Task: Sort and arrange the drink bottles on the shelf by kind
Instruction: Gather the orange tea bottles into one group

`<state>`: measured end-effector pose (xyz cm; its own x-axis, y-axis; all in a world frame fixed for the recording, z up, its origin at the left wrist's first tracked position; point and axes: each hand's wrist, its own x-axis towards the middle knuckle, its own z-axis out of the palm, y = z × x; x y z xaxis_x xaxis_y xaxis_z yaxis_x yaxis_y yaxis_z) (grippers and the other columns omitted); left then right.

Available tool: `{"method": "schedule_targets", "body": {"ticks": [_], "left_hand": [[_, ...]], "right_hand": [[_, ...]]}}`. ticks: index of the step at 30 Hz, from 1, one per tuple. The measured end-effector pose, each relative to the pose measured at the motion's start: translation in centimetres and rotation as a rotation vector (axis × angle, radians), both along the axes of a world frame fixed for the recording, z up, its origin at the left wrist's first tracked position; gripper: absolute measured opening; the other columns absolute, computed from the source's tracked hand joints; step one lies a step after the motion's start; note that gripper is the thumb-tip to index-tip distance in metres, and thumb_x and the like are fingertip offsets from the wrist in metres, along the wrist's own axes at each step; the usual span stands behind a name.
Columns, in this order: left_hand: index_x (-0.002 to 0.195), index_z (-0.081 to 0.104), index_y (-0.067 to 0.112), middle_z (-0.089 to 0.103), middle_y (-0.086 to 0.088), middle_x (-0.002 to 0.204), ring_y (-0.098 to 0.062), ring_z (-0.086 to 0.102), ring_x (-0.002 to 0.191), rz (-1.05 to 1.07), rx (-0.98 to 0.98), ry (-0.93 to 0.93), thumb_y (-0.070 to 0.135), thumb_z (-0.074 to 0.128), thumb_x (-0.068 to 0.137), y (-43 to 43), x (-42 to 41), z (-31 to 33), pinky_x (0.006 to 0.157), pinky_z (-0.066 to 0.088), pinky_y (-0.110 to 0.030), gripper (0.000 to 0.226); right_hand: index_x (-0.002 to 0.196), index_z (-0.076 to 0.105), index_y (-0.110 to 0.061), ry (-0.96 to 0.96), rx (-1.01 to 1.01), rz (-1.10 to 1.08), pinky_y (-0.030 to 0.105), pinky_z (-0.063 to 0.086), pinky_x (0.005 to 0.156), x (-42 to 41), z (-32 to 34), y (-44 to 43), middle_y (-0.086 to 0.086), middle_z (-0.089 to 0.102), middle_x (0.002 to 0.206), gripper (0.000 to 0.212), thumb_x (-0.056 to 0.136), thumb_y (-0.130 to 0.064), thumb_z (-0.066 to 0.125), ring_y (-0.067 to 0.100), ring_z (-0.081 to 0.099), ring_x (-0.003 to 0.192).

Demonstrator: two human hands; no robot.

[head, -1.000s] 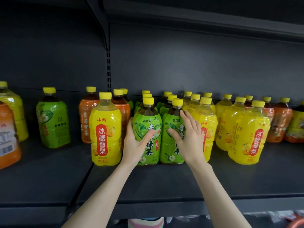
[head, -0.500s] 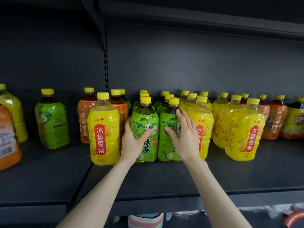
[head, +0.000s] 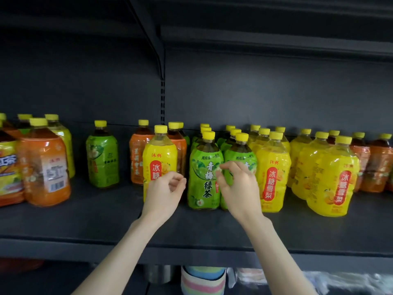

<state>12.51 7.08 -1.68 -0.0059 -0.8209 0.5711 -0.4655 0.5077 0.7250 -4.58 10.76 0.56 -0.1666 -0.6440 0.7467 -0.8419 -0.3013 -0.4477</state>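
Green labels front and centre: two green tea bottles stand side by side at the shelf's (head: 89, 222) front, the left green bottle (head: 204, 173) in plain sight, the right green bottle (head: 242, 154) half covered by a hand. More green bottles (head: 205, 129) line up behind them in rows. Left hand (head: 164, 191) hangs just in front of the yellow pear-drink bottle (head: 159, 154), fingers curled loosely inward, grip empty, nothing pinched; whether it brushes the label I cannot tell. Right hand (head: 239, 188) sits in front of the right green bottle, fingers bent and slack, thumb and forefinger near each other at the left green bottle's label, grip holding nothing that I can see. To the right, a block of yellow bottles (head: 273, 173), touching the green pair, then another yellow bottle (head: 333, 179) further along with orange bottles (head: 380, 167) behind. Over on the left, a lone green bottle (head: 102, 158) stands apart, an orange bottle (head: 138, 158) tucked behind the yellow one, and a blurred orange bottle (head: 45, 165) close to the lens.
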Motion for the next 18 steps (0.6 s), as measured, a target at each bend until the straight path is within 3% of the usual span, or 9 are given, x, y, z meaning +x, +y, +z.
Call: {"method": "schedule_targets", "body": {"ticks": [5,8,14,18], "left_hand": [[0.084,0.069,0.021,0.069,0.012,0.077,-0.001,0.065,0.073,0.053,-0.074,0.051,0.017,0.064,0.087,-0.6,5.1,0.7,0.063,0.049,-0.012,0.007],[0.084,0.068,0.020,0.070,0.009,0.077,-0.005,0.066,0.074,0.047,-0.076,0.081,0.016,0.063,0.088,-1.8,8.1,0.8,0.064,0.049,-0.012,0.007],[0.084,0.066,0.024,0.068,0.009,0.081,0.000,0.062,0.078,-0.076,-0.007,0.169,0.017,0.064,0.088,-5.6,11.8,0.0,0.068,0.046,-0.011,0.008],[0.098,0.065,0.021,0.067,0.010,0.093,0.002,0.061,0.084,-0.224,0.062,0.153,0.022,0.065,0.086,-7.8,13.4,-0.3,0.071,0.045,-0.008,0.012]], "right_hand": [[0.102,0.068,-0.013,-0.022,-0.016,0.122,0.036,0.050,0.075,4.7,0.6,-1.5,0.000,0.065,0.103,0.018,0.093,-0.023,0.058,0.021,0.062,0.091],[0.109,0.066,-0.012,-0.034,-0.017,0.175,0.027,0.045,0.078,7.8,0.9,-3.2,0.001,0.064,0.107,0.022,0.092,-0.024,0.059,0.019,0.060,0.097],[0.144,0.033,-0.021,-0.089,0.018,0.147,0.038,0.041,0.102,12.6,0.6,-6.8,0.002,0.042,0.145,0.061,0.091,-0.041,0.057,0.024,0.041,0.130],[0.147,0.025,-0.034,-0.197,0.064,0.085,0.041,0.042,0.100,14.3,0.1,-8.4,0.002,0.037,0.148,0.071,0.086,-0.051,0.059,0.025,0.044,0.130]]}}
